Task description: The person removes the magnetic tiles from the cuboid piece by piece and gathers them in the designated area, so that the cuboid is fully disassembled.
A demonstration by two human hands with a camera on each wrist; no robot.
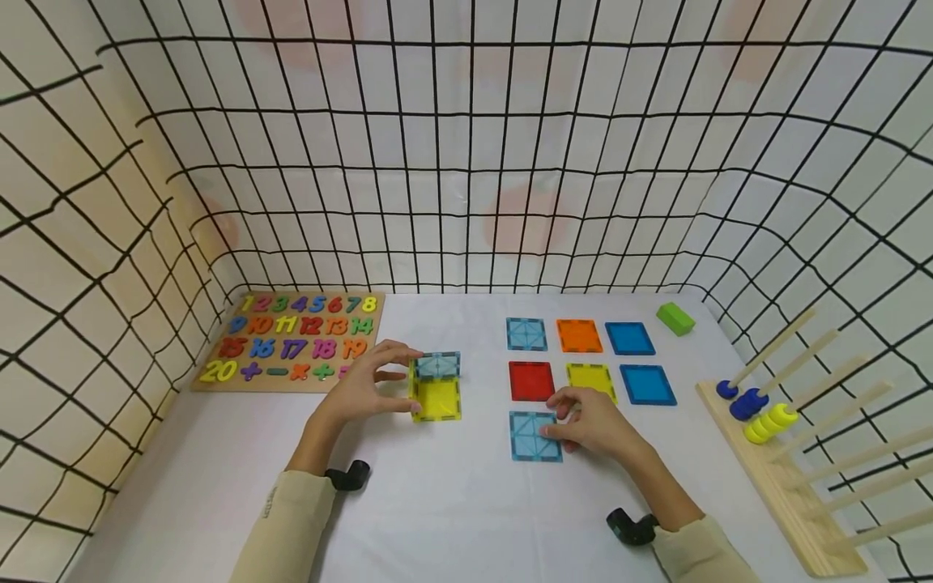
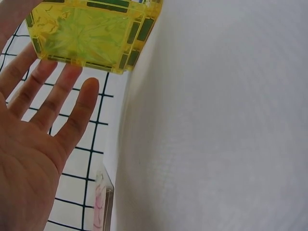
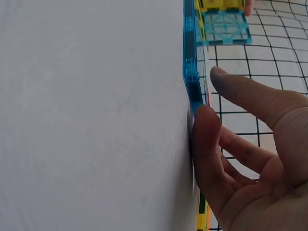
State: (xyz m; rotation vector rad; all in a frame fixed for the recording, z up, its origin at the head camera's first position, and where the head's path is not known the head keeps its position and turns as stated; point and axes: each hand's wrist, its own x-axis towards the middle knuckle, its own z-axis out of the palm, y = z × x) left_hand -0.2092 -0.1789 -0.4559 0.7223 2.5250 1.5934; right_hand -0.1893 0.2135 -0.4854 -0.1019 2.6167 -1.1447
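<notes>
My left hand (image 1: 368, 389) holds a small box-like build of magnetic tiles between thumb and fingers at its left side. The build has a yellow magnetic tile (image 1: 438, 399) lying flat, another yellow tile upright on the left, and a light blue tile (image 1: 438, 365) at the back. In the left wrist view, fingertips touch the outside of the upright yellow tile (image 2: 82, 33). My right hand (image 1: 594, 423) grips the right edge of a light blue magnetic tile (image 1: 532, 437) lying on the table. A fingertip (image 3: 207, 120) meets that tile's edge in the right wrist view, with the thumb close above.
Flat tiles lie behind my right hand: red (image 1: 531, 380), yellow (image 1: 589, 376), orange (image 1: 579, 335), light blue (image 1: 526, 334) and two blue ones (image 1: 648, 385). A green block (image 1: 675, 319) sits far right. A number board (image 1: 284, 336) is left, a wooden bead rack (image 1: 773, 478) right.
</notes>
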